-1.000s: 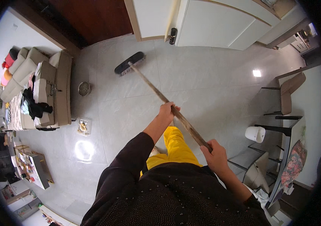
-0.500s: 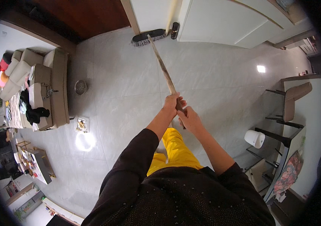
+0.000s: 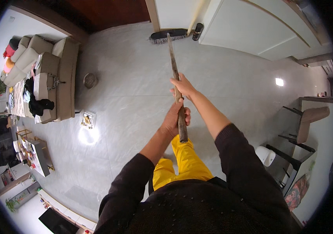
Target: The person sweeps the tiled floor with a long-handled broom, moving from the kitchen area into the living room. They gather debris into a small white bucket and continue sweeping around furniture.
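Observation:
My left hand (image 3: 172,118) is wrapped round the lower part of a worn wooden broom handle (image 3: 182,131), near its end. Farther up the handle, my right hand (image 3: 184,86) grips it, thumb and fingers around the wood. The handle runs up to a wide black broom head (image 3: 161,35) with pale bristles, lying on the grey tiled floor (image 3: 131,78) along the base of a white wall. Just right of the broom head stand a pale pole (image 3: 195,15) and a black cylinder (image 3: 197,31).
At left are a beige sofa (image 3: 67,82) with clothes, a round pot (image 3: 90,80), a square tray (image 3: 88,120) and a shelf unit (image 3: 41,156). A brown door (image 3: 104,9) is at top. Chairs (image 3: 309,126), a white bin (image 3: 265,156) and a table edge are at right.
The broom head has moved up and right to the wall. My right hand has shifted from the handle's lower end to above my left hand, and the handle now stands more upright in view.

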The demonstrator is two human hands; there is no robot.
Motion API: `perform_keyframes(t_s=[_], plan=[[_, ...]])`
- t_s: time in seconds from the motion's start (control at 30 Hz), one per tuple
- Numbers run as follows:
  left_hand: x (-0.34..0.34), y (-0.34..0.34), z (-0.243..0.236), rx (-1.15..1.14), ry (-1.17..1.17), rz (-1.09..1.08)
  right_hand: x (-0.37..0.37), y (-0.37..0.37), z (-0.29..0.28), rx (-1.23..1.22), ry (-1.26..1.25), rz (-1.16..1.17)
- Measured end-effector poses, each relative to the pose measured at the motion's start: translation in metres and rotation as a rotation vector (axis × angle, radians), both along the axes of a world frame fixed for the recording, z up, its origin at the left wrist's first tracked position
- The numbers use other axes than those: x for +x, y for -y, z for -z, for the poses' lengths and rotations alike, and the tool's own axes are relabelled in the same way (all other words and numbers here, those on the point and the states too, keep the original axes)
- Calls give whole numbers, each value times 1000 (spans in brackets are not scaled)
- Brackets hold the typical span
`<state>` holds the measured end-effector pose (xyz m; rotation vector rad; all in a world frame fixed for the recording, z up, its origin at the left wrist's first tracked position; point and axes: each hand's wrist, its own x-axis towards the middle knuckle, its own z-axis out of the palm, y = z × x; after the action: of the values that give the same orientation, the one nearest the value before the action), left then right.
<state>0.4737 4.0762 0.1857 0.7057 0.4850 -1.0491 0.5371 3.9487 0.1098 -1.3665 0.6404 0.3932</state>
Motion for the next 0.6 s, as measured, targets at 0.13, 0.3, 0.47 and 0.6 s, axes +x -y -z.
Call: perform_keyframes(t_s=[0.13, 0.3, 0.47, 0.6], plan=[[-8, 7, -16, -155, -186, -113, 55, 4, 41, -108, -142, 44], [-15, -16, -15, -50, -241, -104, 55, -13, 65, -236, -167, -18], [-45, -85, -48, 155, -198, 55, 4, -79, 76, -181, -154, -22], [-74, -159, -87, 251, -231, 136, -52, -160, 76, -47, -187, 14]])
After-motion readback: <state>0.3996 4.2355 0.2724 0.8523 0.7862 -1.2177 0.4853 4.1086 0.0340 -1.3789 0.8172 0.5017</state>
